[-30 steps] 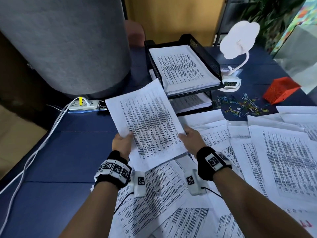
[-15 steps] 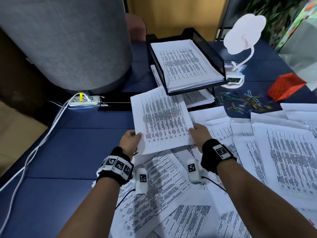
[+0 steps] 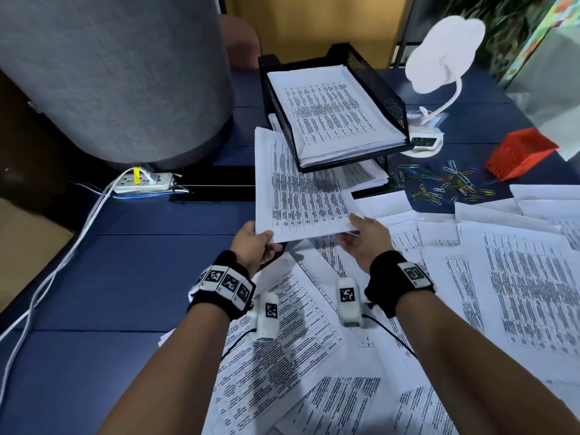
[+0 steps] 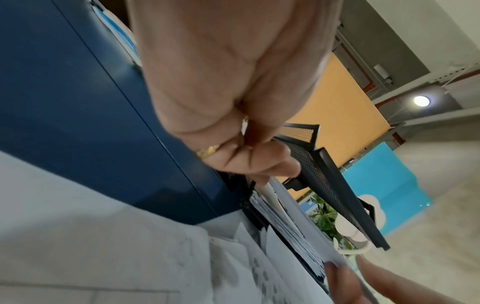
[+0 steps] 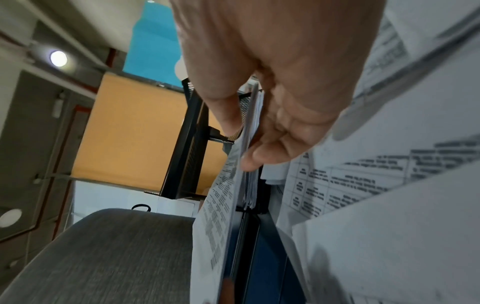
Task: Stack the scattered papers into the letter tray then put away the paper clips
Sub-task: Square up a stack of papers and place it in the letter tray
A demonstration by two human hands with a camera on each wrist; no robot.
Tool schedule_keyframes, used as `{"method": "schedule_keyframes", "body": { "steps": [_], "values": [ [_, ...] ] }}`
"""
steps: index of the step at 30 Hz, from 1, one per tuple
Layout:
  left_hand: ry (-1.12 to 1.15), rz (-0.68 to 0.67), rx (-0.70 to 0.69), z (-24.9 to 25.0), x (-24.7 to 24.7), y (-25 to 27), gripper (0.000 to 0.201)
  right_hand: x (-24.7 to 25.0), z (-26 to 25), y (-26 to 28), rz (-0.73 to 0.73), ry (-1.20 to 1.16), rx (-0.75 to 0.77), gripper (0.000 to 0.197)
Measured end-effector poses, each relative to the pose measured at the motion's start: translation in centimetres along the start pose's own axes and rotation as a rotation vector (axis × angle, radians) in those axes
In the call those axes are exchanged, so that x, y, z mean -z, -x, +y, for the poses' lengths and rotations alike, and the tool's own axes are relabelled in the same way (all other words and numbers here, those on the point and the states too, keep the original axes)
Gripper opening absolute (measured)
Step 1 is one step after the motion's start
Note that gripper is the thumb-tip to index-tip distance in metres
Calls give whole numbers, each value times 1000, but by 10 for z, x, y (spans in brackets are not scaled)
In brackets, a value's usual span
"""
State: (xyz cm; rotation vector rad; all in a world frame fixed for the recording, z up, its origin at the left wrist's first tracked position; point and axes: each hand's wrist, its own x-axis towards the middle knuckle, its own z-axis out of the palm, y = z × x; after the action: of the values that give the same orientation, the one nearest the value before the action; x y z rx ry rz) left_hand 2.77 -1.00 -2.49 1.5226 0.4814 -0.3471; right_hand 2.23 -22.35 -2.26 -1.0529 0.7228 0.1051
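Holding: both hands have one printed sheet (image 3: 301,196) by its near edge, its far end slid under the top tier of the black mesh letter tray (image 3: 376,89), heading into the lower tier.
Left hand (image 3: 252,246): pinching the sheet's near-left corner, thumb on top, fingers curled under; left wrist view shows a gold ring on one finger.
Right hand (image 3: 365,243): gripping the near-right corner, thumb on top, fingers underneath, pretty clear in the right wrist view.
Writing: every page is dense table text, way too small and blurry to read, honestly. Wrist bands and cameras carry black-and-white square marker codes, no brand I can make out.
Letter tray: top tier already holds a neat stack (image 3: 332,111); lower tier has papers too, mostly hidden by the top tier.
Scattered papers (image 3: 518,277): overlapping all over the near and right side of the blue worktop (image 3: 125,262), some cut off by the frame edge.
Paper clips (image 3: 445,186): coloured, loose on the worktop right of the tray, next to a red mesh holder (image 3: 518,158) lying on its side.
Other stuff: white cloud-shaped desk lamp (image 3: 445,54) behind the clips, white power strip (image 3: 141,182) with cables on the left, big grey fabric cylinder (image 3: 110,73) cut off at the top.
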Motion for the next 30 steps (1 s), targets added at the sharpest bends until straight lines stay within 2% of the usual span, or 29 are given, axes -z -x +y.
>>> {"method": "schedule_keyframes", "body": {
  "steps": [5,7,9,13,16,19,21,24,26,28,30],
  "values": [
    [34,-5,-21,11,-21,5,14,-5,10,-1,-77,15,-61,8],
    [4,-11,-36,13,-24,6,15,-8,10,-5,-37,29,-39,6],
    [-86,-13,-61,11,-21,2,12,-8,7,-11,23,30,4,12],
    [-360,38,-146,1,-11,-11,8,-5,-5,-24,98,-24,76,26],
    [-658,5,-140,-5,-4,-15,22,-5,-18,-36,140,-39,108,29],
    [-1013,-177,-85,-8,1,-15,55,-8,-28,-47,160,-37,140,27],
    [-1240,-250,-90,-9,-1,-12,70,-10,-34,-55,176,-43,150,25],
    [-1405,-260,-115,-10,-7,-8,78,-12,-40,-66,220,-26,137,19],
    [-1460,-247,-129,-10,-10,-8,72,-13,-44,-72,229,-9,124,4],
    [-1483,-250,-123,-10,-10,-8,63,-14,-47,-80,223,48,105,25],
    [-1448,-254,-109,-11,-10,-9,60,-17,-50,-87,202,28,96,37]
  ]
}}
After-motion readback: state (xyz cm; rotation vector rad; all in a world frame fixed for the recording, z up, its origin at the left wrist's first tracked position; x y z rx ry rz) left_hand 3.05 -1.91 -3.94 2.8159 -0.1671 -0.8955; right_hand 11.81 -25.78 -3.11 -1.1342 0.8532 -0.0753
